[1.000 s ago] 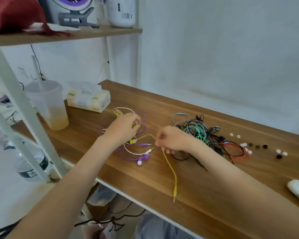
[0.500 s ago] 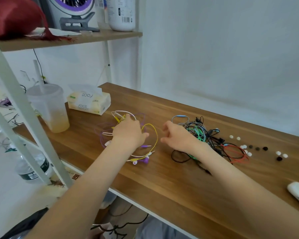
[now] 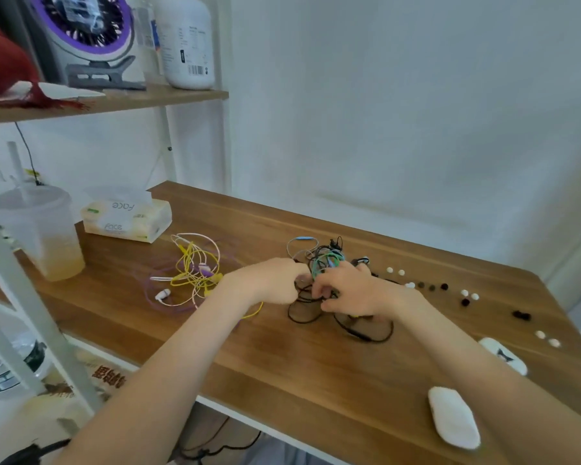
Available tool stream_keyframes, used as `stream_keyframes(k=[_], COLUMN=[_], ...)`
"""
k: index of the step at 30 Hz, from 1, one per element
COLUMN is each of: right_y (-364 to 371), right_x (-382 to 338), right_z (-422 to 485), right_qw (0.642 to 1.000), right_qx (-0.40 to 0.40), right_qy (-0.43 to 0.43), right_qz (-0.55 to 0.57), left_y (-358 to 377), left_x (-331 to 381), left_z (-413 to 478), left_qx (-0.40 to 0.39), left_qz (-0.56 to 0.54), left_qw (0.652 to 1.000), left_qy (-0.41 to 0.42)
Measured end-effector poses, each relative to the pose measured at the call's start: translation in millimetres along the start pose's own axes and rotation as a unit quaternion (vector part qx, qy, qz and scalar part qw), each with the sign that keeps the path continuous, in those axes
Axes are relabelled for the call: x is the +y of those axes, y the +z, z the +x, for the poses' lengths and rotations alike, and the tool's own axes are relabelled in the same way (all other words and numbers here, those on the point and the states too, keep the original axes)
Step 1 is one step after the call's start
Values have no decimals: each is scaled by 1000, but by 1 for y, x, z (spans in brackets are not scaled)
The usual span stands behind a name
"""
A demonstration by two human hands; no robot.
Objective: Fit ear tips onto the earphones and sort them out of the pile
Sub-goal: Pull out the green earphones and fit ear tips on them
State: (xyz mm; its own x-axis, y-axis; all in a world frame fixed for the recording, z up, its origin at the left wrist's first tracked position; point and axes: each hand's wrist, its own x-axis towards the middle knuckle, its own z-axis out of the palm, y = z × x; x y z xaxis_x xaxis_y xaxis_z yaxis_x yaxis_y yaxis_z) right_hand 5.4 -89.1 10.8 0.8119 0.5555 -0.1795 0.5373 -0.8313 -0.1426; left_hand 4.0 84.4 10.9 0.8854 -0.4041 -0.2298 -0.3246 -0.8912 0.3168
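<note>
Fingers of the left hand are curled tight into a near fist at the left edge of the tangled pile, closed on what looks like a black cord, while the fingers of the right hand curl down into the same knot from the other side, gripping dark cords. That pile sits near the middle of the wooden table: mostly black cables with green loops on top, a grey cord with a blue piece arching at the back, and black loops spilling out toward the table's front edge under the right wrist. To its left, well apart, lies a looser heap of sorted earphones in yellow, purple and pale pink, a white earbud showing at its near side. Small white and dark ear tips are scattered in a loose line on the table to the right of the pile. Both forearms reach in from the bottom of the view, the hands almost touching, backs turned up. The right hand covers the pile's right part, and which cord each fingertip pinches cannot be made out; the whole view is soft with blur.
</note>
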Motion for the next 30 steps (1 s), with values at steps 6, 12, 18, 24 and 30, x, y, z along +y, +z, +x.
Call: stream_keyframes(k=[6, 12, 18, 24, 30], right_y=[31, 13, -1, -19, -25], right_x=[6, 16, 13, 28, 32], right_z=[-13, -26, -40, -36, -37], right_qw=[999, 994, 968, 941, 937], right_qx=[3, 75, 102, 191, 177], right_qy=[-4, 5, -29, 15, -1], right_qz=[-36, 74, 226, 280, 303], left_y=[29, 37, -3, -42, -52], left_x=[14, 21, 54, 84, 77], left_z=[4, 0, -12, -21, -14], left_qx=[-59, -11, 156, 205, 252], left_qz=[54, 37, -196, -515, -472], left_qw=[996, 999, 966, 820, 840], left_qy=[-34, 5, 59, 144, 95])
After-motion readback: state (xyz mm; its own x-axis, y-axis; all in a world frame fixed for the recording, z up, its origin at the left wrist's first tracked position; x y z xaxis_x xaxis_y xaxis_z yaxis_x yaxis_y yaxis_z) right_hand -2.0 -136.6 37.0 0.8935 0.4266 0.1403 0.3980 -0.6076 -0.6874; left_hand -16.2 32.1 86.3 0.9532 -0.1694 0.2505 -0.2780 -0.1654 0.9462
